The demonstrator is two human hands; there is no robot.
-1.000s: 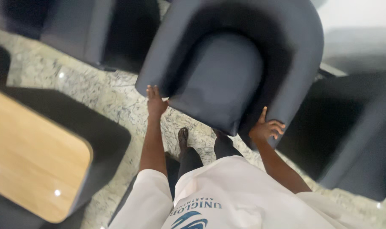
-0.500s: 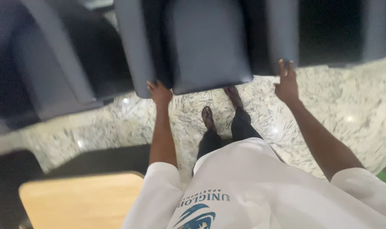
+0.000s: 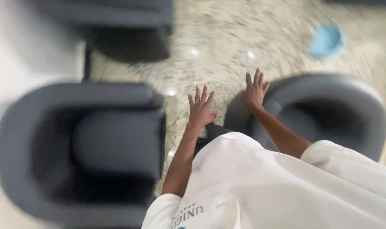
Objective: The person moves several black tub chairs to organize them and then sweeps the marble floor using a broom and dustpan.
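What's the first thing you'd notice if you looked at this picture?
Two bare hands with spread fingers, the left hand and the right hand, hover empty over the speckled stone floor in the middle. A dark rounded armchair sits on the left and another dark armchair on the right. A blurry blue thing lies on the floor at the top right.
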